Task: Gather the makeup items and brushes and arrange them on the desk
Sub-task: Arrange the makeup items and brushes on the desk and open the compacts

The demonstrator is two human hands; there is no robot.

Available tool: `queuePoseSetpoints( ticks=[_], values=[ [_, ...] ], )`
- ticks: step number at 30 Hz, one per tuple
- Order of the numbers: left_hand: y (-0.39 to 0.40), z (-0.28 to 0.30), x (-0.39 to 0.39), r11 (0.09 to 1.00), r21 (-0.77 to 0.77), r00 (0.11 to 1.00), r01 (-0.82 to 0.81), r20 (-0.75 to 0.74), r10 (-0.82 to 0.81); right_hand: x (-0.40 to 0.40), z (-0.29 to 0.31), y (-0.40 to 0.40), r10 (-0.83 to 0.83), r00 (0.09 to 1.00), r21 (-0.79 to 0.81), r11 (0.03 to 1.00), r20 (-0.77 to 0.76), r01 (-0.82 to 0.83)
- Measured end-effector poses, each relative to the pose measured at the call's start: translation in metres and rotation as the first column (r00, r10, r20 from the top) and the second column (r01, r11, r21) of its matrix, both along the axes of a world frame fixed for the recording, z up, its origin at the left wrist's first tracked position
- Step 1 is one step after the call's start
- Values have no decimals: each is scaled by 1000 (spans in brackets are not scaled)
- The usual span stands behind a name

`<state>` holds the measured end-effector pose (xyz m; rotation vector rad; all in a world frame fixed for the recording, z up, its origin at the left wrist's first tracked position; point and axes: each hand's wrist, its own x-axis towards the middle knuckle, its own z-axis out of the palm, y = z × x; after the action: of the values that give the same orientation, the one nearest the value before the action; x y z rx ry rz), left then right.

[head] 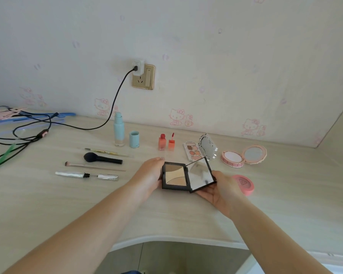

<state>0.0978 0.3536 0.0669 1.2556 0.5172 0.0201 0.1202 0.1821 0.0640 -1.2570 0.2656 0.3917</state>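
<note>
An open black contour palette (175,176) with beige powders and a mirror lid is held over the desk (87,204). My left hand (147,175) grips its base on the left side. My right hand (219,187) holds the mirror lid from beneath. To the left lie a black brush (102,158), a thin brush (91,165), a silver mascara pulled apart (86,175) and a thin yellowish stick (107,152). Behind stand a blue bottle (118,129) with its cap (134,139) beside it, and an open red lip tint (162,142).
An open eyeshadow palette (194,152), an open pink round compact (233,159) and a shut pink blush (244,183) lie at the right. Black cables (28,133) and hangers (12,116) clutter the far left. A charger sits in the wall socket (143,76).
</note>
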Motion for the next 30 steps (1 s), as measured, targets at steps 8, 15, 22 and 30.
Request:
queuePoseSetpoints(
  ticks=[8, 15, 22, 30],
  values=[
    [10, -5, 10, 972, 210, 993, 107, -62, -96, 10, -7, -7, 124, 981, -261, 962, 151, -81],
    [8, 0, 13, 957, 265, 992, 117, -69, -103, 27, -14, -18, 289, 936, -616, 780, 202, -108],
    [8, 0, 13, 954, 274, 991, 120, -92, -98, 36, -14, -21, 507, 844, -928, 372, 174, -32],
    [10, -2, 14, 907, 382, 983, 178, -106, -148, 34, -14, -21, 513, 840, -932, 361, 177, -23]
  ],
)
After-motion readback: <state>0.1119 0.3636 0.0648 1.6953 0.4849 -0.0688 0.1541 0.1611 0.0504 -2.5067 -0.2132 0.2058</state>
